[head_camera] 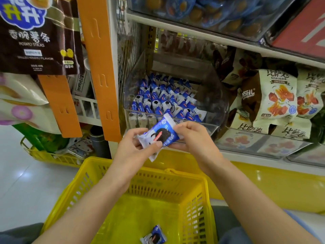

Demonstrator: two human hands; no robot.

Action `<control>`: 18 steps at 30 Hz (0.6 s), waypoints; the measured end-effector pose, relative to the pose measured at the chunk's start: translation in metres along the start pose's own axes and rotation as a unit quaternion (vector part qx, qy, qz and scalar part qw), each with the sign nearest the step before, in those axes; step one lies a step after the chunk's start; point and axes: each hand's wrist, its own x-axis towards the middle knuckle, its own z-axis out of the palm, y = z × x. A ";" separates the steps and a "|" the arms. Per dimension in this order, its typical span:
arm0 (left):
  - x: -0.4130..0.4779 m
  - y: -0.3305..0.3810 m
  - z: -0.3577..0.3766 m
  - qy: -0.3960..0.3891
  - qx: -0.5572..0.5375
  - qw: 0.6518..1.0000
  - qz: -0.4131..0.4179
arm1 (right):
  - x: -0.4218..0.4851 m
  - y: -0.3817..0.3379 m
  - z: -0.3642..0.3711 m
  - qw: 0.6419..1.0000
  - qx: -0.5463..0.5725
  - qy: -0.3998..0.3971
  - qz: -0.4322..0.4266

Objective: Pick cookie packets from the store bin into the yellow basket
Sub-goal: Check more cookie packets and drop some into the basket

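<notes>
One cookie packet (159, 136) sits mid-frame, pinched between our left hand (135, 146) and right hand (192, 138) above the yellow basket (140, 210); a second packet (153, 237) lies inside, with perhaps dozens more in the clear bin (212, 128) behind.

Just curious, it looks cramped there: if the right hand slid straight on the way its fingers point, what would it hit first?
Probably the left hand: the right hand points leftward along the cookie packet that both hold, and the left hand grips its other end. Depth is uncertain.
</notes>
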 end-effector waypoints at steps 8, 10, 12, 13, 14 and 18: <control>0.002 -0.002 -0.013 0.035 -0.015 0.996 0.080 | -0.006 0.015 -0.003 0.976 -0.176 -0.129 -0.001; 0.002 -0.005 -0.014 0.034 -0.011 0.996 0.085 | -0.007 0.018 -0.003 0.955 -0.266 -0.127 -0.034; 0.002 -0.007 -0.015 0.029 0.010 0.995 0.093 | -0.008 0.020 -0.007 0.907 -0.377 -0.157 -0.098; 0.002 -0.008 -0.015 0.025 0.037 0.994 0.104 | -0.009 0.023 -0.008 0.890 -0.399 -0.180 -0.124; 0.002 -0.009 -0.016 0.017 0.076 0.990 0.120 | -0.011 0.024 -0.007 0.887 -0.397 -0.191 -0.139; -0.001 -0.011 -0.011 -0.020 0.165 0.973 0.160 | -0.011 0.028 0.000 0.923 -0.314 -0.097 -0.199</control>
